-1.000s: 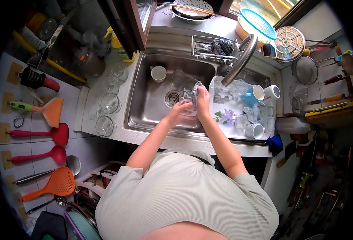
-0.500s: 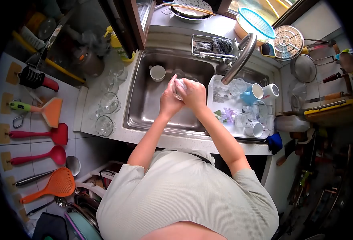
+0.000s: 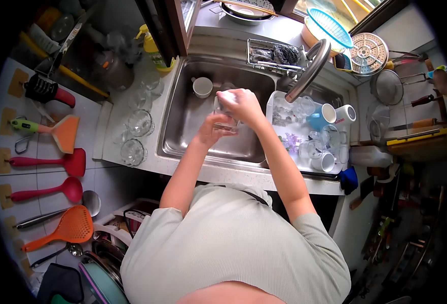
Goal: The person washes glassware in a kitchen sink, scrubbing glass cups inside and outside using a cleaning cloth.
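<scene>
Over the sink [image 3: 178,121], my left hand [image 3: 212,130] is wrapped round the base of a clear glass [image 3: 227,120], which is tilted. My right hand [image 3: 245,105] is closed at the glass's upper end. A whitish patch [image 3: 226,96] shows at its fingers; whether it is a cloth, a sponge or suds I cannot tell. A white mug [image 3: 202,87] stands in the sink, up and left of my hands. Behind my right hand, another clear item on the sink floor is partly hidden.
Right of the sink, a white tray [image 3: 279,133] holds glasses, a blue mug [image 3: 322,116] and white mugs. The faucet [image 3: 309,73] arches over that side. Several glass cups [image 3: 140,123] line the left counter. A wire rack [image 3: 274,54] and a yellow bottle [image 3: 152,48] stand behind.
My left hand has moved down and turned, showing more of the glass. My right hand has shifted slightly right and up, to the glass's upper end. The whole view has shifted a little.
</scene>
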Available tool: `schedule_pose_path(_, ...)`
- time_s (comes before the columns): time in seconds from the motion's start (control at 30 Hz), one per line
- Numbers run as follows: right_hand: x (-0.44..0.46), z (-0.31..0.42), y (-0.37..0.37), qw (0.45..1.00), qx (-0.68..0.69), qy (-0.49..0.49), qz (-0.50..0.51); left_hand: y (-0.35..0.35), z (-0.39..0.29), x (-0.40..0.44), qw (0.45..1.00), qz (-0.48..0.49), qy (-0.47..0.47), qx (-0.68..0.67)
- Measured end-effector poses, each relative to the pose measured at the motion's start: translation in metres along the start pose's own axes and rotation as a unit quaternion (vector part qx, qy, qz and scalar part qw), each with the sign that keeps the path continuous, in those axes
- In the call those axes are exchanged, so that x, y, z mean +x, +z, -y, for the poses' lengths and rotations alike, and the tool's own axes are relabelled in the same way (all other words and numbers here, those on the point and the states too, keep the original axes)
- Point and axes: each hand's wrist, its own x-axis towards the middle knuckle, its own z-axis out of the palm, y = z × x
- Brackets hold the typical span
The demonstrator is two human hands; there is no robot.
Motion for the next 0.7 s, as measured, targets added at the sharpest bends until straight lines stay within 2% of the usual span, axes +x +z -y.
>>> schedule_pose_path(0.03,0.003,-0.014,-0.005,0.968,0.227,0.021,0.109,0.007,-0.002,-0.006,1.0,0.001,-0.005,0.016)
schedule_pose_path(0.1,-0.004,-0.023,-0.004,0.95,0.304,-0.001,0.074,0.025,-0.009,-0.015,0.999,0.005,-0.012,0.046)
schedule_pose_path(0.13,-0.006,-0.022,-0.003,0.973,0.224,-0.001,0.054,0.029,-0.012,-0.015,0.995,-0.004,-0.006,0.098)
schedule_pose_path(0.17,-0.005,-0.019,-0.002,0.99,0.141,-0.002,0.031,0.031,-0.009,-0.009,0.952,-0.084,0.106,0.275)
schedule_pose_path(0.2,-0.005,-0.012,-0.001,0.998,0.058,-0.003,0.009,0.035,-0.002,-0.001,0.859,-0.16,0.213,0.438)
schedule_pose_path(0.23,-0.009,0.007,-0.002,0.996,-0.082,-0.022,-0.037,0.041,0.003,0.002,0.722,-0.229,0.306,0.577)
schedule_pose_path(0.27,-0.01,0.01,0.006,0.989,-0.132,-0.025,-0.065,0.045,0.002,0.002,0.71,-0.253,0.257,0.605)
schedule_pose_path(0.3,-0.009,0.01,0.011,0.979,-0.18,-0.027,-0.096,0.045,0.0,0.003,0.724,-0.232,0.261,0.594)
schedule_pose_path(0.37,-0.015,-0.002,0.01,0.995,-0.076,-0.025,-0.065,0.041,-0.005,0.001,0.75,-0.191,0.262,0.576)
schedule_pose_path(0.4,-0.019,-0.008,0.009,0.998,-0.02,-0.023,-0.051,0.023,-0.005,-0.001,0.903,-0.085,0.145,0.394)
schedule_pose_path(0.43,-0.019,-0.014,0.005,0.996,0.076,-0.039,-0.013,-0.005,-0.001,0.001,0.984,0.025,0.019,0.175)
schedule_pose_path(0.47,-0.021,-0.023,0.01,0.979,0.201,0.0,0.012,-0.019,0.001,0.002,0.983,0.133,-0.108,-0.06)
schedule_pose_path(0.5,-0.023,-0.023,0.012,0.945,0.324,0.04,0.036,-0.014,0.002,0.0,0.984,0.124,-0.108,-0.07)
schedule_pose_path(0.57,-0.023,-0.024,0.01,0.981,0.192,0.029,0.024,-0.002,0.007,-0.005,0.984,0.108,-0.107,-0.089)
schedule_pose_path(0.6,-0.021,-0.02,0.006,0.992,0.123,0.023,0.017,0.009,0.006,-0.004,0.997,0.047,-0.046,0.031)
schedule_pose_path(0.63,-0.02,-0.013,0.005,0.999,0.018,0.019,0.018,0.021,0.007,-0.004,0.988,-0.015,0.016,0.15)
schedule_pose_path(0.67,-0.019,-0.006,0.006,0.996,-0.086,0.016,0.021,0.029,0.01,-0.003,0.958,-0.077,0.078,0.265)
schedule_pose_path(0.7,-0.018,-0.002,0.007,0.982,-0.189,0.012,0.023,0.029,0.016,-0.001,0.936,-0.1,0.125,0.314)
